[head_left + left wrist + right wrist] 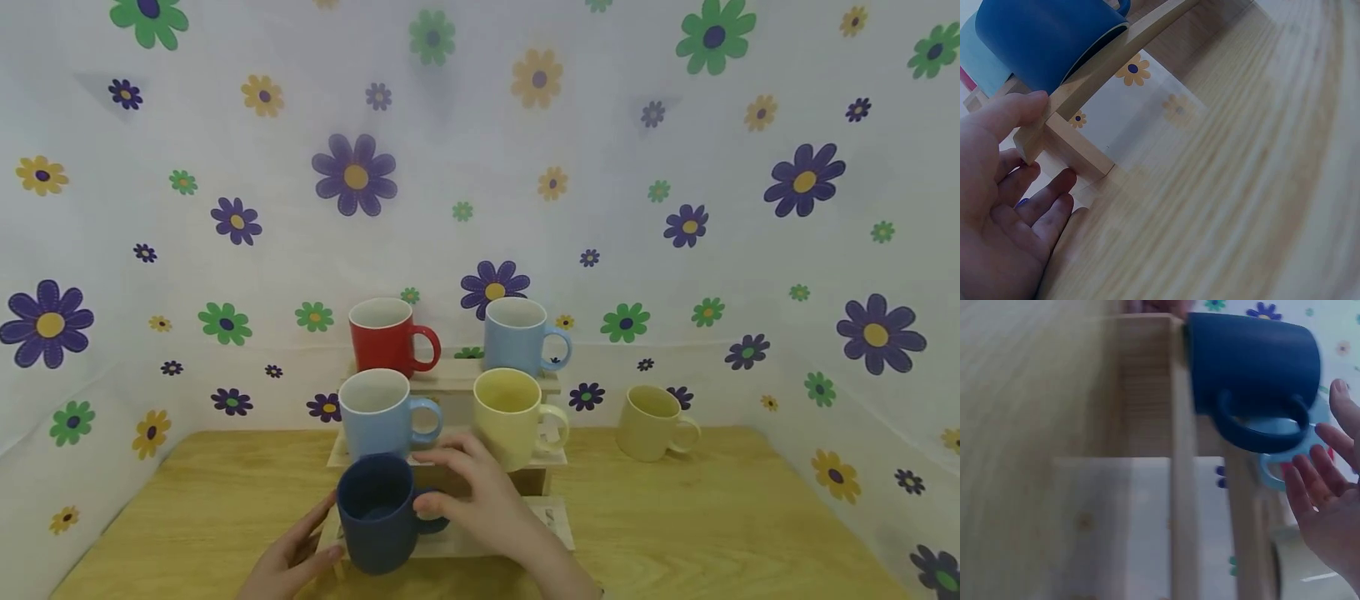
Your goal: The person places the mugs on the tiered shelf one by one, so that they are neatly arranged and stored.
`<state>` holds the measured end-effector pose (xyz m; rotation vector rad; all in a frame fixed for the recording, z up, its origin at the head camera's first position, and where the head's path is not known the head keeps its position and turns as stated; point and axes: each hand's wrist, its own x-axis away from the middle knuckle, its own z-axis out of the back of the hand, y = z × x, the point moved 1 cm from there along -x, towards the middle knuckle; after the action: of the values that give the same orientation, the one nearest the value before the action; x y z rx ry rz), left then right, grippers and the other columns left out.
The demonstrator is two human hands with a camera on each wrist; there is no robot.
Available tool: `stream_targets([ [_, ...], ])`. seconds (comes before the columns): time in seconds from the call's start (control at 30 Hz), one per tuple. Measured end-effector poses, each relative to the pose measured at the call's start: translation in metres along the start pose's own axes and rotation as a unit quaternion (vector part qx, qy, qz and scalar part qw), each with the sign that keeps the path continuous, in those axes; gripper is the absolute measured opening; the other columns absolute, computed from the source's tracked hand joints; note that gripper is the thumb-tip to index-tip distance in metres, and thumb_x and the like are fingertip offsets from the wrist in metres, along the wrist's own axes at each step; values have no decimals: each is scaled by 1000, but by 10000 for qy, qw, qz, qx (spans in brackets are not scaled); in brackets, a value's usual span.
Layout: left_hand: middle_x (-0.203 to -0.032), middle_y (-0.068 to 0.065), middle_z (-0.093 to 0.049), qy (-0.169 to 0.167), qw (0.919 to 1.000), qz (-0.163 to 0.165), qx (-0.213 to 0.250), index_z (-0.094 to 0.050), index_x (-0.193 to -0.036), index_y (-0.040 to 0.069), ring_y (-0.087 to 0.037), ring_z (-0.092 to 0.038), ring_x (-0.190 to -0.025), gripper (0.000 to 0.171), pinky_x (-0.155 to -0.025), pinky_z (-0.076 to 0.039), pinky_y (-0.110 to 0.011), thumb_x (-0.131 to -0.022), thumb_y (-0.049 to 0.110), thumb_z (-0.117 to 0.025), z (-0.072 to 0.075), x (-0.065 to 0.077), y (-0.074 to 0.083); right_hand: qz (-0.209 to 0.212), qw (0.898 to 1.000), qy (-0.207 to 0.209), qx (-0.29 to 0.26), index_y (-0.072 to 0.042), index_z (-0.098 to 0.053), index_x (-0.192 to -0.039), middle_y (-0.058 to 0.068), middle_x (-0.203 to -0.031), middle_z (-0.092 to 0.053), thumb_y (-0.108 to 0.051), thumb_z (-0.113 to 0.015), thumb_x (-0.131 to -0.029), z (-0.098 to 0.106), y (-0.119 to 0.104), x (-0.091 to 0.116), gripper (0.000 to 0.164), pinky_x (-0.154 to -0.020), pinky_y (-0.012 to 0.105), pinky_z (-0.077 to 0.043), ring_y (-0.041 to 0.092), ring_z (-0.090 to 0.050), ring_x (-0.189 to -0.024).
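A dark blue mug (pixel 377 523) stands on the lowest step of a wooden stepped rack (pixel 468 546), its handle to the right. My left hand (pixel 288 554) is at the rack's left end; in the left wrist view its thumb (pixel 1032 106) lies against the step board and fingers curl at the board's end, below the mug. Just right of the mug, my right hand (pixel 483 500) has its fingers spread and relaxed. The right wrist view shows those fingers (pixel 1319 481) apart from the mug's handle (pixel 1260 434), holding nothing.
On the middle step stand a light blue mug (pixel 375 417) and a yellow mug (pixel 508 421). The top step carries a red mug (pixel 381 340) and another light blue mug (pixel 514 337). A second yellow mug (pixel 648 425) is on the wooden table (pixel 675 517), near the flowered backdrop (pixel 480 167).
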<state>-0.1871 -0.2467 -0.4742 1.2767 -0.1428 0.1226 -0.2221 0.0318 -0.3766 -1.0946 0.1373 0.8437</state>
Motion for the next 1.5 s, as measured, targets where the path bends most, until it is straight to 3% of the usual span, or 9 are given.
stream_targets([
  [0.17,-154,-13,-28,-74,9999,-40,145,-33,-150,20,-44,-32,-134,78,-106,-32,-54,-85,46,-68,1,-1,2,122,9996,-263,25,-26,-63,-124,-11,-120,-53,-27,-72,-84,26,-19,1,40,-91,37,-49,15,-52,-106],
  [0.4,-154,-14,-27,-107,9992,64,383,-33,-150,21,-45,-36,-131,81,-97,-42,-56,-83,45,-70,1,-1,2,559,9973,-432,214,-22,-60,-128,-8,-115,-60,-21,-67,-90,61,-38,9,39,-86,33,-53,15,-56,-101],
  [0.5,-154,-14,-27,-141,9989,62,450,-32,-150,21,-44,-37,-131,80,-97,-43,-56,-84,44,-70,1,-2,2,999,9936,-27,534,-17,-62,-125,-5,-105,-62,-13,-67,-89,79,-42,13,36,-79,30,-53,15,-57,-94],
  [0.63,-154,-14,-28,-129,9991,46,402,-33,-150,21,-43,-39,-130,81,-97,-44,-54,-83,44,-71,2,-1,2,1712,9767,873,960,-10,-65,-118,-1,-94,-63,1,-68,-85,105,-38,17,35,-70,23,-50,14,-56,-84],
  [0.77,-154,-14,-28,-134,9993,38,338,-33,-150,21,-43,-40,-129,81,-96,-45,-53,-83,45,-71,2,-1,2,1827,9615,1619,1266,-4,-67,-114,1,-89,-63,3,-67,-85,129,-32,23,29,-67,19,-47,10,-54,-79],
  [1.03,-154,-14,-29,-46,9995,78,318,-33,-150,20,-44,-39,-129,82,-96,-44,-56,-82,47,-71,2,-2,0,1093,9448,2470,1853,-3,-68,-111,4,-91,-65,14,-65,-82,158,-14,35,33,-66,17,-42,8,-50,-78],
  [1.13,-154,-14,-28,-65,9994,62,342,-33,-150,20,-45,-38,-130,82,-96,-44,-55,-82,46,-71,2,-2,-1,554,9360,2750,2127,-5,-68,-112,3,-94,-65,7,-64,-87,166,-4,39,28,-71,14,-42,5,-50,-82],
  [1.33,-154,-14,-27,-118,9993,25,368,-33,-150,19,-44,-37,-131,82,-97,-43,-55,-83,45,-71,1,-1,1,-610,9294,3036,2007,-5,-63,-122,6,-103,-61,-13,-57,-97,177,19,48,27,-78,11,-42,7,-51,-91],
  [1.5,-155,-14,-26,-198,9990,-59,409,-31,-151,18,-45,-36,-131,80,-98,-44,-52,-85,42,-70,1,1,3,-1169,9289,2859,2044,-4,-56,-130,14,-122,-54,-24,-55,-99,181,34,53,37,-94,39,-42,27,-48,-109],
])
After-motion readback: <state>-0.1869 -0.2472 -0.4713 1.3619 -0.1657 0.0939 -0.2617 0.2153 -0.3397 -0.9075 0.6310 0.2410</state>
